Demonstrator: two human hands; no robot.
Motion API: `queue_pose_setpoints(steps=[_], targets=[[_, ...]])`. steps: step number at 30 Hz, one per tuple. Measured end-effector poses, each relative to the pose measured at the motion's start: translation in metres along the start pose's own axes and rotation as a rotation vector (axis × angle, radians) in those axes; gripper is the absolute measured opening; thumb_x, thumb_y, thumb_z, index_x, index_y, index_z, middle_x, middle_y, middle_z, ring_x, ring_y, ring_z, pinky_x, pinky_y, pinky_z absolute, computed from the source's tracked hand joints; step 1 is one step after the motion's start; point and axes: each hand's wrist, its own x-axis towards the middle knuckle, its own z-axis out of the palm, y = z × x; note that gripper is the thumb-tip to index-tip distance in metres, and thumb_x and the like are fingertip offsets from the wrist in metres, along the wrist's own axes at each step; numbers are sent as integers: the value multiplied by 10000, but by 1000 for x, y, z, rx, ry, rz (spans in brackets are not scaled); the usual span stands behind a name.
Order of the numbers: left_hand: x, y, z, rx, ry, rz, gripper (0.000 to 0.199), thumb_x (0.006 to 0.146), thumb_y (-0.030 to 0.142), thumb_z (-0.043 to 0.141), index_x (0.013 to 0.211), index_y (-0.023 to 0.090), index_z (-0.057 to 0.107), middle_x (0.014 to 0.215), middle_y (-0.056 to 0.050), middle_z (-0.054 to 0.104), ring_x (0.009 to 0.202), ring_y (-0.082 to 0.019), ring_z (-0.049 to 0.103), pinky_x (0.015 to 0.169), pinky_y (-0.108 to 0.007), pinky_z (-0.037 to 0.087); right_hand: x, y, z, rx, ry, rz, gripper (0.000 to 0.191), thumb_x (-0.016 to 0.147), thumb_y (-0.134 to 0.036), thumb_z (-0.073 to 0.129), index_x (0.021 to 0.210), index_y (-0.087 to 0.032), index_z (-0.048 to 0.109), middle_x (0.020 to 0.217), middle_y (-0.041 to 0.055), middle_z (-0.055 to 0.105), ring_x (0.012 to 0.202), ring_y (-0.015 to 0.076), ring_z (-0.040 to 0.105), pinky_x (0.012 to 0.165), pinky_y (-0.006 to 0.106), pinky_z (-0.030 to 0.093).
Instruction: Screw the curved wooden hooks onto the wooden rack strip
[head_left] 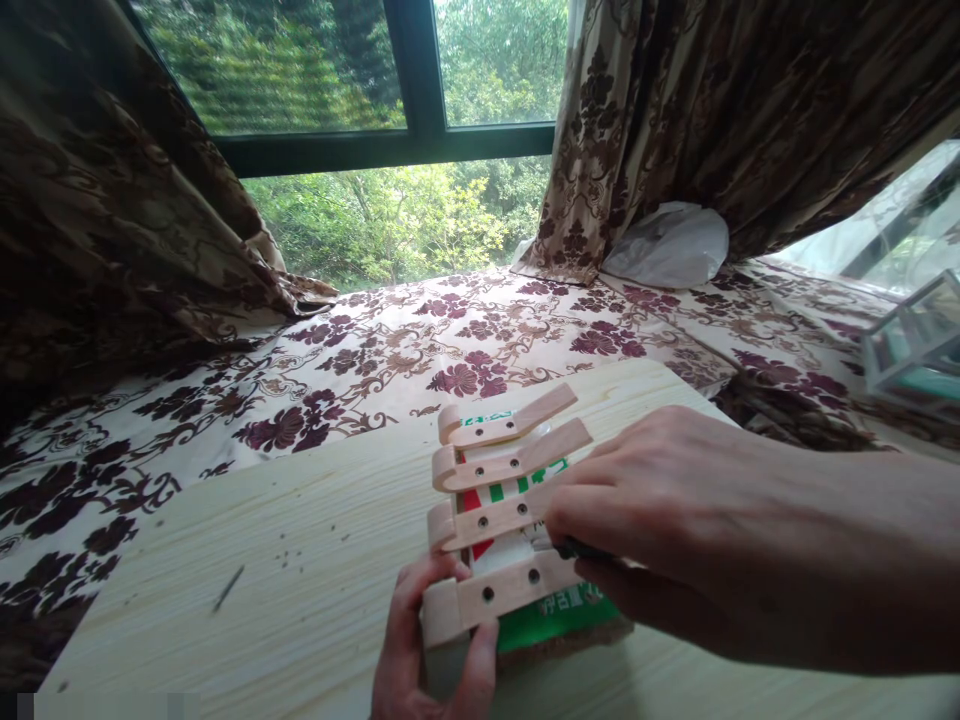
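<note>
Several pale tan strips point(491, 590), each with a looped left end and two dark round spots, lie side by side across a green, white and red printed pack point(544, 625). My left hand point(431, 640) closes around the looped end of the nearest strip, thumb in front and fingers behind. Over the right part of the strips, my right hand point(645, 510) is closed on a dark-handled tool point(581, 550) with a thin metallic tip. Most of this tool is hidden by the fingers, so its kind cannot be told. Its tip points left, between the two nearest strips.
Underneath is a pale wood-grain board point(300, 520) with dark crumbs and a thin dark sliver point(228, 588). Floral cloth point(465, 330) spreads behind it up to the window. A white plastic bag point(667, 245) rests by the curtain; a clear box point(915, 340) stands far right.
</note>
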Motion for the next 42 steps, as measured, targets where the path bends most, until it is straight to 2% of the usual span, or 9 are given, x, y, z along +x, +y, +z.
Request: queue_pose_setpoints(steps=[11,27,34,39,42], targets=[[2,2,2,-33,8,-26,319,724,276,648,1021,270,531,952,-3,626,911,-183,636,836,-292,513,2,-3,-4,-3,-67,-22,155,840,-156,509,727,-162,615,636,27,596,568,109,502,526,232,318],[0,2,2,-41,-15,-11,339,737,273,639,1050,272,511,960,-6,609,924,-180,624,848,-294,504,3,-3,-4,11,-91,0,134,820,-130,521,742,-166,623,633,21,588,573,111,496,524,231,309],[0,2,2,-42,-12,-10,340,729,274,645,1044,269,518,964,-7,613,918,-186,628,856,-306,501,2,-1,-2,12,-60,-23,147,826,-122,508,737,-161,618,663,28,601,575,107,494,535,233,317],[0,3,2,-45,-14,-5,338,733,267,642,1045,274,514,957,-4,612,913,-177,627,842,-288,506,2,0,-1,65,-13,-58,88,802,-115,546,756,-175,590,781,8,630,627,90,501,570,214,339],[1,4,3,-47,-15,-2,329,730,263,645,1035,269,520,949,-6,616,903,-179,629,839,-292,509,2,0,0,53,-35,-37,105,808,-121,533,750,-171,605,728,17,623,617,99,506,561,220,334]])
